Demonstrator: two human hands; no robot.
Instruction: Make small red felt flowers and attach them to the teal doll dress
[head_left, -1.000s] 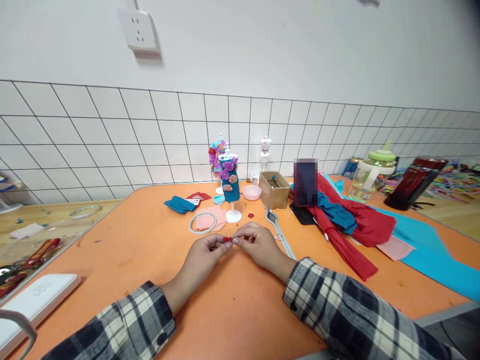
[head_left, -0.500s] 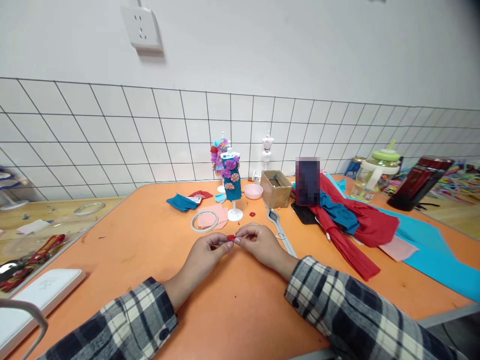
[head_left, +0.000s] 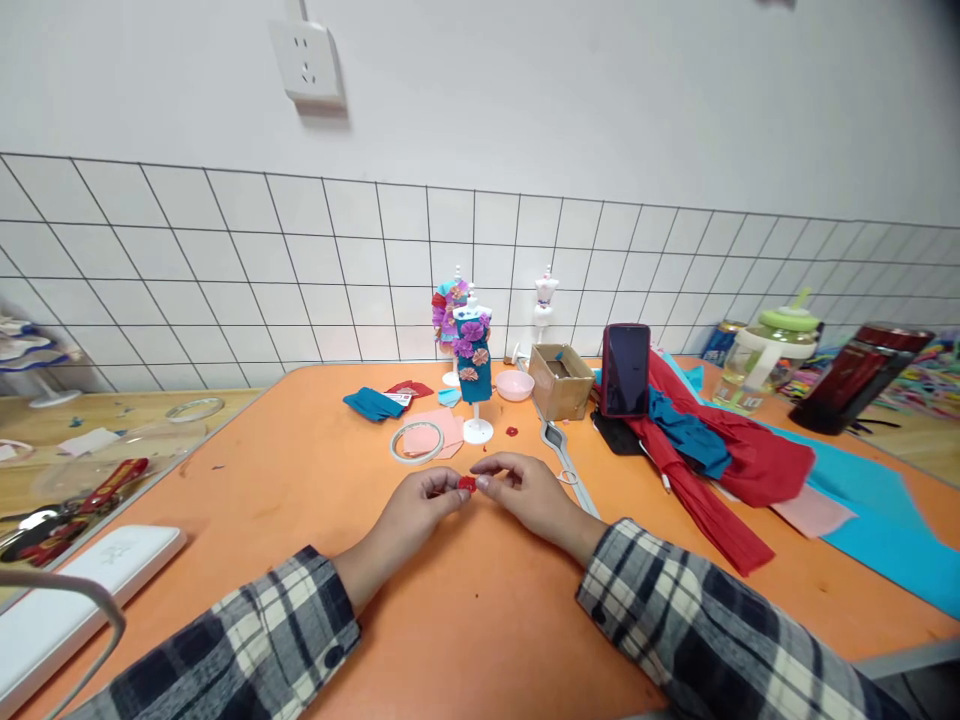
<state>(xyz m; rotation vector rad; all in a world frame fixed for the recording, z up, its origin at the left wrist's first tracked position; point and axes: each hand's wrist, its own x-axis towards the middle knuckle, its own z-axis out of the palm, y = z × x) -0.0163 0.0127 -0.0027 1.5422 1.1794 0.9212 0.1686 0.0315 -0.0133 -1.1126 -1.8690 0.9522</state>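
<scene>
Our left hand (head_left: 411, 508) pinched the red piece (head_left: 466, 483), fuller in view than a second earlier; our right hand's (head_left: 526, 492) grip we couldn't tell.

Small piece (head_left: 466, 484) between left hand (head_left: 420, 503) and right hand (head_left: 526, 495), over the table (head_left: 300, 480). Beyond the hands, front dress form (head_left: 474, 365); second form (head_left: 448, 300) behind it, slightly left; third form (head_left: 545, 300) farther back, right. Tape roll (head_left: 393, 443) partly over paper sheets (head_left: 448, 430), left of front form's base. Rightward from that form: bowl (head_left: 515, 392), box (head_left: 556, 402), phone (head_left: 625, 372), then heaped material (head_left: 765, 465). Jug (head_left: 769, 358) behind heap, flask (head_left: 862, 380) right of jug. Power bank (head_left: 97, 570) near left.
</scene>
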